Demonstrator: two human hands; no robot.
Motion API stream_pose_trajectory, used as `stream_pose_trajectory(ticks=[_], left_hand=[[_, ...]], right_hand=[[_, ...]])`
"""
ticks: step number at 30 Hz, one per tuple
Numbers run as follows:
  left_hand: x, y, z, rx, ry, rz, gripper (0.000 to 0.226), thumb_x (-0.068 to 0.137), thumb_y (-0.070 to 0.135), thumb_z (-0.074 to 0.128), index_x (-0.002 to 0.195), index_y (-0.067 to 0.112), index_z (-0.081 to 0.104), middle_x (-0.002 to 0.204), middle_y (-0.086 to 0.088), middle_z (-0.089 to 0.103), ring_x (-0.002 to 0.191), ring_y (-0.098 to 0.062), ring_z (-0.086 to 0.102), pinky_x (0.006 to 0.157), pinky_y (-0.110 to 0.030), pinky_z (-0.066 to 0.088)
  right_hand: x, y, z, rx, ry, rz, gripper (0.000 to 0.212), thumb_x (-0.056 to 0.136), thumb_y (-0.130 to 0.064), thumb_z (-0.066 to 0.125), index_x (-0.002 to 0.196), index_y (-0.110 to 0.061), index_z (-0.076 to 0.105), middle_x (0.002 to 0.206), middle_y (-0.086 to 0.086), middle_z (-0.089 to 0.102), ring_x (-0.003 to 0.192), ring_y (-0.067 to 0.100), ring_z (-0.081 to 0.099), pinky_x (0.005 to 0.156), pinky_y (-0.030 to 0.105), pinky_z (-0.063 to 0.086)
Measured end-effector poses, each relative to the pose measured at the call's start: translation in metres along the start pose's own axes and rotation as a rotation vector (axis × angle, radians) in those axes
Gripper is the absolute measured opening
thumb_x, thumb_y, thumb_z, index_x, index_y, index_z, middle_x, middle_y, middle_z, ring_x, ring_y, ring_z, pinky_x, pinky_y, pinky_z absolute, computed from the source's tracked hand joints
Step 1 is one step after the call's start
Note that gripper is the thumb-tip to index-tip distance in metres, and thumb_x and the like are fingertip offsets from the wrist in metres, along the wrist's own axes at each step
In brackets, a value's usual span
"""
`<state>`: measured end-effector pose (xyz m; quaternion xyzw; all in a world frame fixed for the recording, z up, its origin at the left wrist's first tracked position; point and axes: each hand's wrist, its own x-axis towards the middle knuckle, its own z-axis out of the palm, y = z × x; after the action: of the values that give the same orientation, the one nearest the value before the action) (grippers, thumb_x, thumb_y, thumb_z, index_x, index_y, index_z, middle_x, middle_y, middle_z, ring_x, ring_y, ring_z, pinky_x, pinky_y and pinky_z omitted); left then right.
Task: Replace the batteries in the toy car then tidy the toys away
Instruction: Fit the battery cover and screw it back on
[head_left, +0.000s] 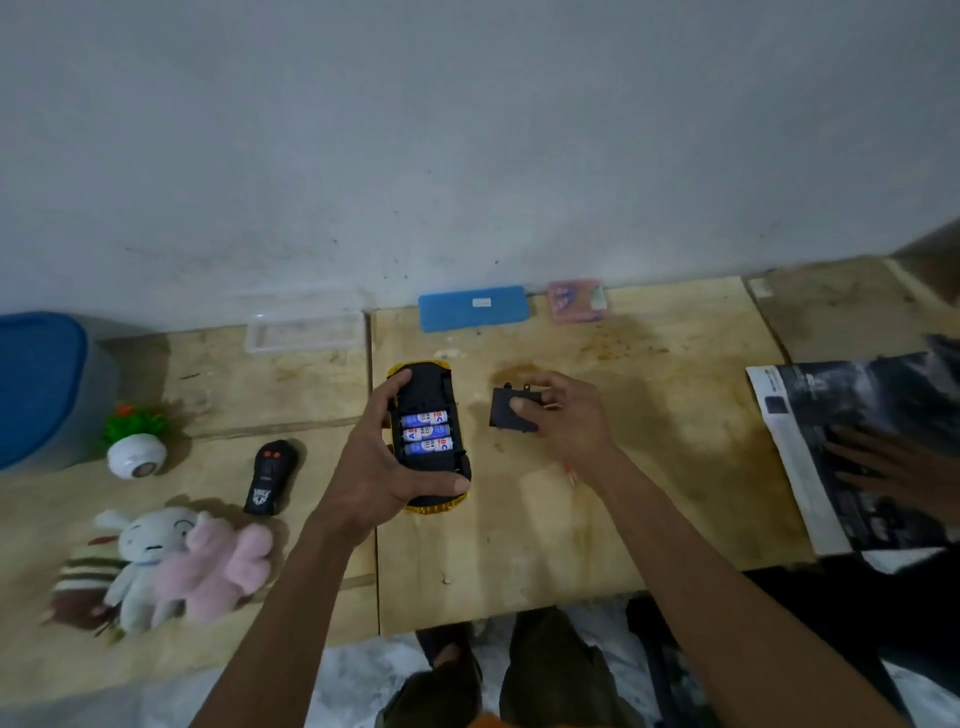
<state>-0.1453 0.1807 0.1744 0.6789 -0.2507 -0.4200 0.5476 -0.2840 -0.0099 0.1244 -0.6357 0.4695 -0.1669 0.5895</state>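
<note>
The yellow toy car (427, 387) lies upside down on the plywood table (571, 519), its black underside up. Three white and blue batteries (427, 432) fill the uncovered compartment. My left hand (374, 462) grips the car from its left side, thumb curled round the near end. To the right, my right hand (563, 415) pinches the black battery cover (506, 413) just above the table. A black remote control (271, 475) lies left of the car. White and pink plush toys (176, 561) lie at the near left.
A blue case (472, 307), a pink box (576, 300) and a clear tray (304, 330) sit along the wall. A blue-lidded bin (36, 384) and a small potted plant (136, 441) stand at the left. Another person's hand (893, 465) rests on a newspaper (810, 467) at the right.
</note>
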Motion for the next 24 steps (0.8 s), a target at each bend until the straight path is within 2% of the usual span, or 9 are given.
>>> stream_pose_trajectory(ticks=[3, 8, 12, 14, 17, 19, 21, 24], left_hand=[[-0.004, 0.013, -0.003, -0.004, -0.018, 0.026, 0.12, 0.044, 0.002, 0.097, 0.144, 0.038, 0.042, 0.128, 0.01, 0.053, 0.1, -0.006, 0.07, 0.077, -0.034, 0.063], [-0.008, 0.028, -0.004, 0.031, -0.052, 0.047, 0.122, 0.041, 0.007, 0.102, 0.141, 0.044, 0.044, 0.131, 0.007, 0.052, 0.104, -0.015, 0.069, 0.083, -0.042, 0.062], [-0.012, 0.036, 0.001, 0.044, -0.022, 0.028, 0.123, 0.033, 0.021, 0.103, 0.137, 0.052, 0.045, 0.134, 0.008, 0.05, 0.111, -0.019, 0.067, 0.088, -0.047, 0.06], [-0.012, 0.042, 0.007, 0.065, -0.015, 0.045, 0.124, 0.035, 0.018, 0.103, 0.139, 0.05, 0.043, 0.134, 0.008, 0.05, 0.113, -0.019, 0.065, 0.088, -0.046, 0.061], [-0.011, 0.053, 0.019, 0.063, -0.029, 0.072, 0.125, 0.041, 0.003, 0.102, 0.143, 0.044, 0.042, 0.133, 0.006, 0.049, 0.112, -0.014, 0.065, 0.085, -0.041, 0.062], [-0.009, 0.063, 0.03, 0.054, -0.05, 0.094, 0.125, 0.04, -0.001, 0.101, 0.143, 0.042, 0.043, 0.134, 0.004, 0.049, 0.112, -0.011, 0.064, 0.083, -0.039, 0.062], [-0.006, 0.07, 0.04, 0.047, -0.066, 0.113, 0.125, 0.038, 0.001, 0.102, 0.142, 0.042, 0.045, 0.134, 0.0, 0.051, 0.117, -0.02, 0.063, 0.084, -0.044, 0.062], [-0.005, 0.08, 0.051, 0.02, -0.074, 0.121, 0.126, 0.039, 0.0, 0.102, 0.142, 0.044, 0.044, 0.137, -0.001, 0.048, 0.119, -0.028, 0.062, 0.084, -0.048, 0.061]], right_hand=[[-0.017, -0.03, -0.007, 0.045, 0.028, -0.055, 0.021, 0.084, -0.014, 0.077, 0.103, -0.022, 0.075, 0.099, 0.017, 0.068, 0.093, 0.035, 0.068, 0.072, 0.051, 0.06], [-0.04, -0.067, -0.018, 0.062, 0.055, -0.098, 0.011, 0.088, -0.016, 0.074, 0.093, -0.026, 0.074, 0.097, 0.005, 0.074, 0.099, 0.026, 0.069, 0.073, 0.05, 0.062], [-0.051, -0.087, -0.028, 0.072, 0.041, -0.104, 0.009, 0.09, -0.013, 0.071, 0.094, -0.02, 0.076, 0.091, -0.001, 0.074, 0.088, 0.014, 0.069, 0.065, 0.032, 0.061], [-0.054, -0.1, -0.033, 0.096, 0.002, -0.135, 0.008, 0.09, -0.013, 0.071, 0.094, -0.018, 0.076, 0.09, -0.001, 0.074, 0.082, 0.01, 0.068, 0.061, 0.023, 0.06], [-0.058, -0.124, -0.038, 0.114, -0.099, -0.206, 0.007, 0.09, -0.015, 0.072, 0.095, -0.019, 0.075, 0.091, -0.001, 0.075, 0.084, 0.009, 0.071, 0.066, 0.025, 0.06], [-0.057, -0.135, -0.037, 0.069, -0.163, -0.268, 0.006, 0.089, -0.019, 0.073, 0.093, -0.022, 0.076, 0.085, -0.006, 0.075, 0.08, 0.006, 0.07, 0.064, 0.021, 0.058], [-0.056, -0.142, -0.035, 0.036, -0.211, -0.329, 0.005, 0.088, -0.017, 0.073, 0.091, -0.02, 0.076, 0.081, -0.005, 0.075, 0.075, 0.004, 0.067, 0.063, 0.016, 0.053], [-0.053, -0.142, -0.036, 0.007, -0.226, -0.386, 0.006, 0.089, -0.017, 0.073, 0.094, -0.017, 0.077, 0.086, -0.001, 0.076, 0.076, 0.003, 0.067, 0.067, 0.013, 0.051]])
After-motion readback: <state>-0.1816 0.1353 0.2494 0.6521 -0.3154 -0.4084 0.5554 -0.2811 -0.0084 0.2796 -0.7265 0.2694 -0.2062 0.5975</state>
